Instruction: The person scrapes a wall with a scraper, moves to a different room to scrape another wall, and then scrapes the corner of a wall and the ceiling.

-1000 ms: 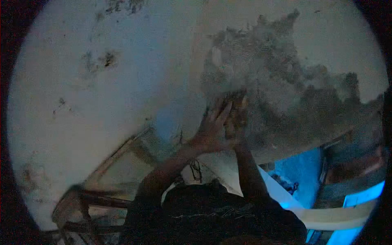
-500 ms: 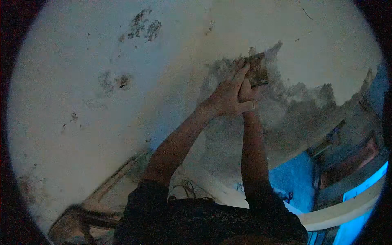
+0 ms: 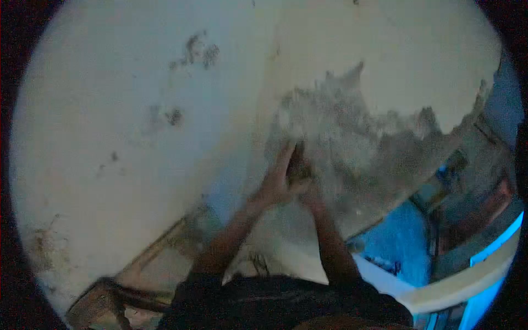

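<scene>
Both my hands are raised together in front of a patchy wall, smeared by motion. My left hand lies along the left side of a dark, flat rectangular block, its fingers pointing up and its thumb reaching toward the other hand. My right hand grips the block from below and the right, its fingers mostly hidden. The block stands tilted, seen nearly edge-on, low on the grey patch of the wall. Around that patch, the pale coating ends in a ragged edge.
Dark stains mark the pale wall on the left. A brown wooden piece of furniture is at the lower left. On the lower right are a bright blue surface and a curved pale ledge.
Both hands and the block have moved down and left across the grey patch. The block has turned from broad face to nearly edge-on. The view has shifted slightly.
</scene>
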A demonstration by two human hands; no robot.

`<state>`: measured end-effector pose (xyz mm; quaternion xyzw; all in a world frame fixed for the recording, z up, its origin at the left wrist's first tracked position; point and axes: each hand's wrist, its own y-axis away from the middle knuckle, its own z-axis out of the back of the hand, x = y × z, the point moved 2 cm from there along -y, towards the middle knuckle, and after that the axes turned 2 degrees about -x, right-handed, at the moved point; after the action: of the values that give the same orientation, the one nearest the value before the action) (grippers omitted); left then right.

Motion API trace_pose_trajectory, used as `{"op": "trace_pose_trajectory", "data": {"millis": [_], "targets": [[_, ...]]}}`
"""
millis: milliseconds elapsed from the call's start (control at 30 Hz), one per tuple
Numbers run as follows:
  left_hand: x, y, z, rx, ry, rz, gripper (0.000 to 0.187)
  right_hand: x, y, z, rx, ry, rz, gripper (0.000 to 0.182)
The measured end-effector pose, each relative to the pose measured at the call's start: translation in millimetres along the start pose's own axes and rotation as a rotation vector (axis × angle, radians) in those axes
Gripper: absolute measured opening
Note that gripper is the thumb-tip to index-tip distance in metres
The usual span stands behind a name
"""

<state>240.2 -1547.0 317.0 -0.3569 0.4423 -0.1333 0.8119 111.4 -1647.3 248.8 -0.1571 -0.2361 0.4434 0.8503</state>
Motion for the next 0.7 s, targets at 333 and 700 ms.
{"op": "trace_pose_trajectory", "data": {"millis": [333,700], "targets": [[91.1,228.3,-68.6,0.416,0.147,0.829,0.114,4.8,179.3,-121.8,0.693,-0.887,-0.025,0.056],[21.3,190.6,-17.0,-0.071,0.423,0.858,0.106,59.7,112.0,-68.4,0.5,-0.746,0.276,0.019]]}}
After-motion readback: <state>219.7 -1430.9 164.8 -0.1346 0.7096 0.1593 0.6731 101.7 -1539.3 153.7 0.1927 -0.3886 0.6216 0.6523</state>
